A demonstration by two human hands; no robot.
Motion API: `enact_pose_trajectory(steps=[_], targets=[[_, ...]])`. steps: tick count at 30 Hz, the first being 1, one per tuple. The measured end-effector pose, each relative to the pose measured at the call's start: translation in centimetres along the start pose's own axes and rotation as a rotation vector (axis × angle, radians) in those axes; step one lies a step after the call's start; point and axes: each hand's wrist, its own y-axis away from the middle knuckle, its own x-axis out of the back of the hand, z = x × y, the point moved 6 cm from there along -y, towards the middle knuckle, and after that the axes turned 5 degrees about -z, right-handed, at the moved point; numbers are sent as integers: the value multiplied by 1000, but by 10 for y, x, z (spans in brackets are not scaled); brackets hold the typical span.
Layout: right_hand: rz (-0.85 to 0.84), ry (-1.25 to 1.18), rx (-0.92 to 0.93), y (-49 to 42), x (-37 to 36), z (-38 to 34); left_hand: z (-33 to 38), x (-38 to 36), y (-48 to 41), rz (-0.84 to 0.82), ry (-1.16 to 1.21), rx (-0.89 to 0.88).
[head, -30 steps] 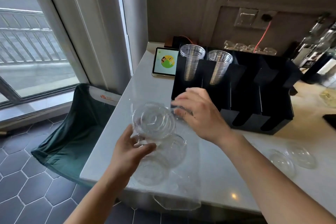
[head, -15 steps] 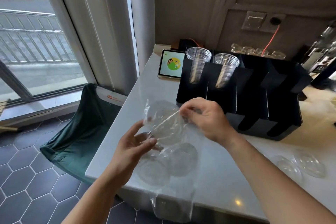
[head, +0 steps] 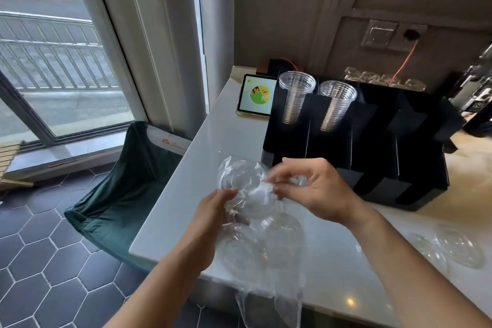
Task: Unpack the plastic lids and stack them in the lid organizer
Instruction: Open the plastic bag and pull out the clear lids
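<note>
A clear plastic bag (head: pixel 266 255) of transparent dome lids hangs over the front edge of the white counter. My left hand (head: pixel 210 221) grips the bag from the left, around a lid (head: pixel 243 177) at its top. My right hand (head: pixel 311 189) pinches the thin film at the bag's mouth, just right of that lid. Behind my hands stands the black lid organizer (head: pixel 372 157), with two stacks of clear cups (head: pixel 295 98) in its left slots; its right slots look dark and I cannot see lids in them.
Two loose dome lids (head: pixel 458 247) lie on the counter (head: pixel 207 157) at the right. A small tablet screen (head: pixel 257 98) leans at the back left. Beside the counter's left edge, a green-lined bin (head: pixel 125 189) sits on the tiled floor.
My right hand has come from the organizer's base to the bag's mouth and taken hold of the film. The bag has been lifted slightly, and the view has shifted.
</note>
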Motion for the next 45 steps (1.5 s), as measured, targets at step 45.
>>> enact_pose_trajectory(steps=[45], targets=[[452, -563, -712, 119, -33, 98, 27, 3, 9, 161, -1229, -838]])
